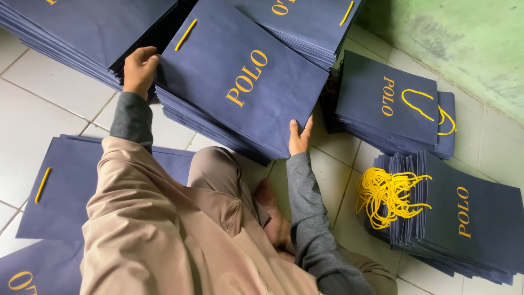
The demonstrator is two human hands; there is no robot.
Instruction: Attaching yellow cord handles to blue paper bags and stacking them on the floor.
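Left hand: the left hand (140, 70) is gripping the far left edge of the middle stack (234, 90), fingers curled over the rim and thumb side tucked against the pile, so it is closed on the stack's edge.
Right hand: the right hand (299, 136) is pressing against the near right corner of the same stack, fingers pointing up along its side, palm flat rather than curled; it is bracing the pile, not wrapping it.
Middle stack: a thick pile of flat navy paper bags with yellow lettering is lying on the tiled floor (52, 93) between the two hands, tilted diagonally, with a yellow cord handle (185, 34) showing near its top edge.
Person: the person is sitting on the floor in a beige vest over grey sleeves, one bare foot (275, 218) tucked in beside the right forearm.
Left pile: another stack (82, 24) is lying at the upper left, just beside the left hand.
Top pile: a further stack (311, 22) is sitting beyond the middle one, at the top edge.
Right piles: a smaller stack (390, 104) with looped yellow handles is lying near the green wall (464, 38); below it a stack (469, 218) is carrying a bundle of yellow cords (387, 194).
Loose bags: flat bags (57, 191) are lying under the person's left side.
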